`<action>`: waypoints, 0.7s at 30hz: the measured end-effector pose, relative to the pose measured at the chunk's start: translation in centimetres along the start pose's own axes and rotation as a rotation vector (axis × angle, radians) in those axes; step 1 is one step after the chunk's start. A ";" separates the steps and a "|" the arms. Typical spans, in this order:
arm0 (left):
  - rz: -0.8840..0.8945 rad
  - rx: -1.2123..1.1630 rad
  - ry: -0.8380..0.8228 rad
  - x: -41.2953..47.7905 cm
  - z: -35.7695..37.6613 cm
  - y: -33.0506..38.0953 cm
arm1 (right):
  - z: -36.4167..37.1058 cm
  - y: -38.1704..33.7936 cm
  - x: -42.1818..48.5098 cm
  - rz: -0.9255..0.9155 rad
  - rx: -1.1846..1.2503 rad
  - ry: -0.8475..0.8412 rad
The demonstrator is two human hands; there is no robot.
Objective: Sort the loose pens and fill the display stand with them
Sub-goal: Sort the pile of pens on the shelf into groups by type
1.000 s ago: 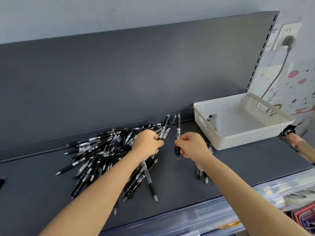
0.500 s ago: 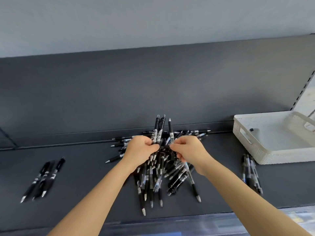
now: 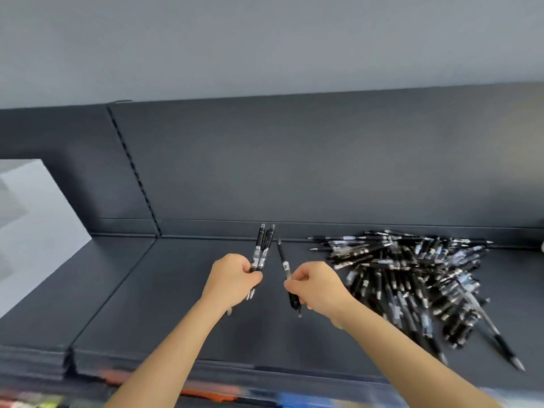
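Note:
A heap of loose black pens lies on the dark grey shelf, at the right. My left hand grips a small bundle of black pens, their clicker ends pointing up and away. To its right, my right hand pinches a single black pen around the middle, its tip pointing down toward me. Both hands hover above bare shelf to the left of the heap. No display stand is in view.
The shelf's dark back panel rises behind the pens, with a slotted upright at the left. A pale grey box-like surface sits at the far left. Blurred coloured goods show below the shelf's front edge.
The view has swung left, so the heap now lies to the right and the white basket is out of sight. Both hands have lifted off the heap with their pens and moved apart.

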State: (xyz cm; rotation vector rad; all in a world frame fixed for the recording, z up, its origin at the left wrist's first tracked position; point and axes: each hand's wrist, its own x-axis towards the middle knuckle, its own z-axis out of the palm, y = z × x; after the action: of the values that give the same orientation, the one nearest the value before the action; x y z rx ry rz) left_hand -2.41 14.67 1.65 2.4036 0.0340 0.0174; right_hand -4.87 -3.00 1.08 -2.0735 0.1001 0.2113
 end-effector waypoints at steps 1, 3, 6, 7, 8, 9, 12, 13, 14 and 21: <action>-0.013 0.011 0.007 0.1 -0.9 -1.3 | 1.5 -0.4 0.3 0.005 -0.022 -0.011; -0.028 0.039 0.009 0.4 -2.5 -3.8 | 4.1 -1.2 0.8 0.013 -0.067 -0.015; -0.063 0.065 0.005 1.0 -4.0 -7.0 | 6.9 -2.0 1.5 0.010 -0.133 0.014; -0.078 0.080 -0.001 1.2 -4.4 -8.0 | 7.8 -2.2 1.7 0.009 -0.164 0.022; -0.093 0.090 -0.012 1.4 -4.7 -8.9 | 8.5 -2.4 1.8 0.011 -0.200 0.031; -0.107 0.093 -0.027 1.5 -4.9 -9.6 | 9.2 -2.5 1.9 0.022 -0.229 0.036; -0.145 0.074 -0.064 1.7 -5.1 -11.2 | 10.8 -2.7 2.2 0.057 -0.265 0.050; -0.156 0.074 -0.077 1.7 -5.0 -11.6 | 11.2 -2.7 2.3 0.065 -0.287 0.054; -0.166 0.079 -0.090 1.7 -4.9 -11.9 | 11.5 -2.8 2.5 0.071 -0.312 0.061; -0.162 0.076 -0.111 2.1 -4.4 -12.7 | 12.6 -3.0 3.1 0.097 -0.355 0.074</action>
State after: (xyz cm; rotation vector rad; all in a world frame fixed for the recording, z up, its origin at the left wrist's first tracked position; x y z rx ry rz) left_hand -0.63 27.13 -3.66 2.4667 0.1804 -0.1959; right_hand -2.69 9.50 -2.92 -2.4328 0.2216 0.2236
